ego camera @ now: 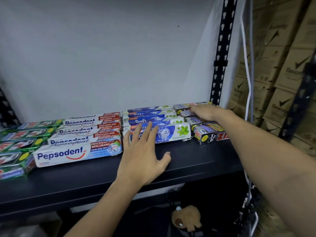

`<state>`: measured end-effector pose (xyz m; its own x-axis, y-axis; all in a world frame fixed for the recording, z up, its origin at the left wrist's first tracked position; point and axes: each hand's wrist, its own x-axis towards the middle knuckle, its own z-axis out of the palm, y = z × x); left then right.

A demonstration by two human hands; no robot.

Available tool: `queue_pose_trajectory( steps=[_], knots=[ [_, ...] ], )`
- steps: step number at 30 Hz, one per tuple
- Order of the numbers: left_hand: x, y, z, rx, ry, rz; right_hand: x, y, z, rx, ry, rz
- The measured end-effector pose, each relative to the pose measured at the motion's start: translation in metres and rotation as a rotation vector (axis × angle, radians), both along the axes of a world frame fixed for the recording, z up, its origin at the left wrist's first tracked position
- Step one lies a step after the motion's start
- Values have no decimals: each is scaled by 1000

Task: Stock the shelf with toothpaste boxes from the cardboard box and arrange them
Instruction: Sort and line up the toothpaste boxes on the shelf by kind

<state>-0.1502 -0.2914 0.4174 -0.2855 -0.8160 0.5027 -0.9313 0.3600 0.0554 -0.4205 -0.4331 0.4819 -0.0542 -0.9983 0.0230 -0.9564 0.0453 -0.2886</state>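
- The dark shelf (196, 156) carries four groups of toothpaste boxes side by side. All lie flat with their long sides facing forward.
- Far left are the green boxes (25, 134), in four rows from front to back. They are blurred and partly cut off by the frame edge.
- Next are the Pepsodent boxes (65, 153), white and red, in four rows. They seem to be stacked two high, though the exact count cannot be told.
- In the middle are the Safi boxes (171, 132), blue and white with a green mint leaf, in four rows.
- Far right are the silver Zact boxes (210, 134), also in four rows, reaching back to the black perforated post (222, 48).
- The left hand (143, 156) has straight, spread fingers. Its fingertips rest on the front Safi box and its thumb points out over bare shelf. It grips nothing.
- The right hand (205, 111) lies flat, palm down, on the rear Zact boxes, with its fingers stretched toward the back row.
- The two hands are well apart.
- Brown Rexona cartons (280, 103) are stacked beyond the post.
- One brown plush toy (186, 218) sits below the shelf.
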Motion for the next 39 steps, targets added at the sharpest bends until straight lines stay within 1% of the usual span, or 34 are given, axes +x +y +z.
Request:
queue_pose_trajectory(
  steps=[3, 6, 9, 13, 26, 33, 35, 39],
  knots=[
    [0, 1, 0, 5, 8, -3, -7, 24, 7, -44, -21, 18],
    [0, 2, 1, 6, 3, 0, -21, 48, 3, -39, 43, 34],
    [-1, 3, 2, 8, -3, -1, -28, 59, -7, -32, 54, 66],
    [0, 3, 2, 17, -8, 7, -26, 56, -14, -33, 81, 58],
    [0, 1, 1, 7, -10, 13, -19, 45, -7, 1, 98, 20],
    [0, 1, 2, 9, -1, 10, -17, 44, -7, 9, 47, 40],
    [0, 1, 2, 6, 4, 6, -19, 51, -6, -13, 39, 45],
    [0, 1, 2, 8, 9, 4, -24, 83, -4, -143, 57, 91]
  ],
)
